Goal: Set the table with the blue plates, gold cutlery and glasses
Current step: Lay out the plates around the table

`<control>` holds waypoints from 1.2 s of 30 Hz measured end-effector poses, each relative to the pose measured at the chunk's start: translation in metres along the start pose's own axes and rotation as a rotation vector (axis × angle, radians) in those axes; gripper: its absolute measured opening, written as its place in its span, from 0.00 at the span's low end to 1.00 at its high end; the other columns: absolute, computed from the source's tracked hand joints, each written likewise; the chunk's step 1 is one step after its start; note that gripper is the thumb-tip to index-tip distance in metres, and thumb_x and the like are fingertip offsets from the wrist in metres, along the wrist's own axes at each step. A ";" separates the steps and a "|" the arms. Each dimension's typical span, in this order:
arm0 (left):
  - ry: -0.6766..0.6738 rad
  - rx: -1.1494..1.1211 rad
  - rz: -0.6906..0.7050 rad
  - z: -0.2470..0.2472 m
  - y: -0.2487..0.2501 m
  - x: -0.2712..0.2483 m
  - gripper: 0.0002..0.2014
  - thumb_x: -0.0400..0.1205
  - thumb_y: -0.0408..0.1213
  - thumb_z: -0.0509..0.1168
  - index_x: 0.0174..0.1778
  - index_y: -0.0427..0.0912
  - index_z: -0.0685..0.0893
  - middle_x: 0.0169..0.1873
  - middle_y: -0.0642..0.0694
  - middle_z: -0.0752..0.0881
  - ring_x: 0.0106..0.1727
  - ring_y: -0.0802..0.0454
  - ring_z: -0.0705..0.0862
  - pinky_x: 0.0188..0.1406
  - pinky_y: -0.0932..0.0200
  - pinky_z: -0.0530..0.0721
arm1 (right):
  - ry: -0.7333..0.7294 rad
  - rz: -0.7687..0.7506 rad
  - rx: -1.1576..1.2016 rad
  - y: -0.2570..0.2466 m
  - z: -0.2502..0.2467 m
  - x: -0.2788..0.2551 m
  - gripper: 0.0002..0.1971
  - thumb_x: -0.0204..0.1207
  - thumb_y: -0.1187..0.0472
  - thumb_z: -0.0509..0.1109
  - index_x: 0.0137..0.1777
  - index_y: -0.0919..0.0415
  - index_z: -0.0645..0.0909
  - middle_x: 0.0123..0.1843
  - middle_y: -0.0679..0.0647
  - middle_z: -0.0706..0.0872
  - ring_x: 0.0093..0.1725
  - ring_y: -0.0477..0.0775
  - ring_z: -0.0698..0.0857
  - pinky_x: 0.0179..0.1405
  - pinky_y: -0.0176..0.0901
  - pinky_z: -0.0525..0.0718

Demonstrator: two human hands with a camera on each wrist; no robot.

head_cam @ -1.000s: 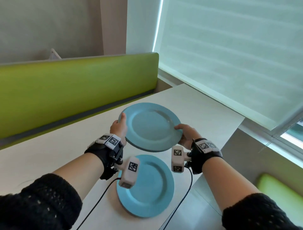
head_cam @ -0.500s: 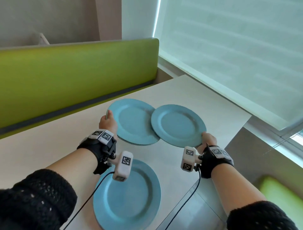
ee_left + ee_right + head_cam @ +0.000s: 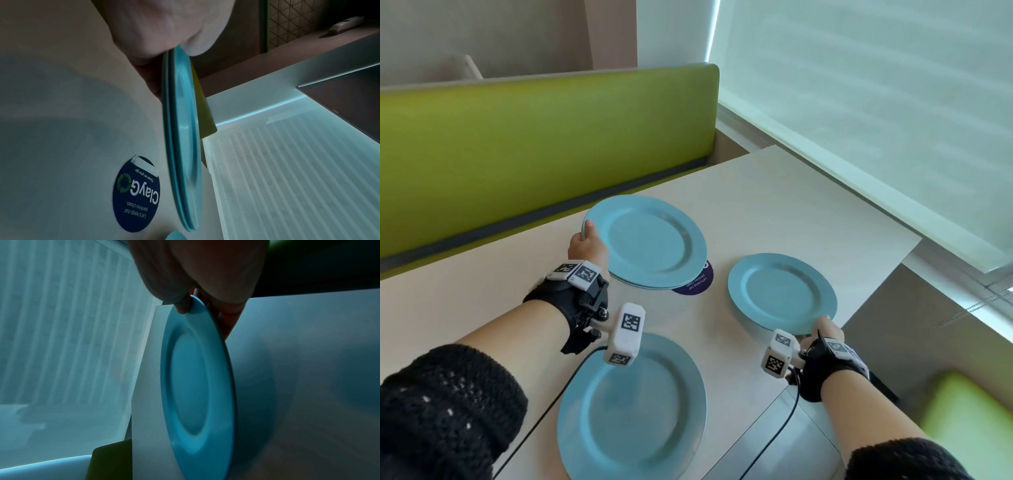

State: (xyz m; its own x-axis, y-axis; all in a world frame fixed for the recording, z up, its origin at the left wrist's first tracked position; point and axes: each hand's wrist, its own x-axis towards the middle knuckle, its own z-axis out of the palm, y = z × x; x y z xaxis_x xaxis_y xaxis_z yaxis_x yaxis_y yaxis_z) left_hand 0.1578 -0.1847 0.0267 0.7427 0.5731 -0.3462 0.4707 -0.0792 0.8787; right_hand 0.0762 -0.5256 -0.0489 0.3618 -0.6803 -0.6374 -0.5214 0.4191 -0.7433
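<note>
My left hand grips the rim of a small stack of blue plates held just above the table; the left wrist view shows two or three rims pinched between thumb and fingers. My right hand pinches the near rim of a single blue plate close to the table's right edge; in the right wrist view this plate hovers near the tabletop, thumb on top. A third blue plate lies flat at the table's near edge. No cutlery or glasses are in view.
The white table ends at a window with a blind on the right. A green bench back runs along the far side. A round dark sticker lies on the table under the stack's edge. A green seat sits lower right.
My right hand has carried one plate off the stack to the right and down toward the table edge. My left hand keeps the remaining stack, shifted slightly left.
</note>
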 end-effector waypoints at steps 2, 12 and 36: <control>-0.001 -0.003 0.003 0.003 0.000 -0.001 0.27 0.88 0.51 0.47 0.74 0.34 0.72 0.73 0.34 0.75 0.72 0.35 0.74 0.67 0.50 0.71 | 0.021 -0.030 -0.030 -0.001 0.000 0.005 0.21 0.84 0.57 0.56 0.69 0.72 0.73 0.60 0.61 0.82 0.55 0.63 0.83 0.52 0.49 0.82; -0.015 -0.021 -0.004 0.022 -0.002 -0.007 0.28 0.87 0.53 0.47 0.73 0.35 0.73 0.71 0.34 0.76 0.70 0.35 0.76 0.67 0.48 0.73 | -0.007 -0.009 -0.247 -0.004 -0.004 0.022 0.34 0.75 0.47 0.69 0.74 0.69 0.68 0.65 0.64 0.81 0.61 0.65 0.83 0.58 0.55 0.80; -0.213 -0.219 -0.215 -0.023 -0.010 -0.005 0.32 0.83 0.61 0.50 0.73 0.40 0.74 0.66 0.40 0.82 0.62 0.36 0.83 0.61 0.43 0.83 | -0.471 -0.488 -0.578 -0.008 0.122 -0.119 0.19 0.81 0.54 0.62 0.63 0.68 0.79 0.61 0.63 0.85 0.61 0.63 0.83 0.61 0.50 0.80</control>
State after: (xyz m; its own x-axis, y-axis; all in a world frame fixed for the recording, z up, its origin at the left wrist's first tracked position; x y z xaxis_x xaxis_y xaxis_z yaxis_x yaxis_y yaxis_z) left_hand 0.1385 -0.1680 0.0267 0.7314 0.3735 -0.5706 0.5307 0.2137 0.8202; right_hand 0.1315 -0.3742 0.0080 0.8594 -0.3322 -0.3887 -0.4884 -0.3081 -0.8164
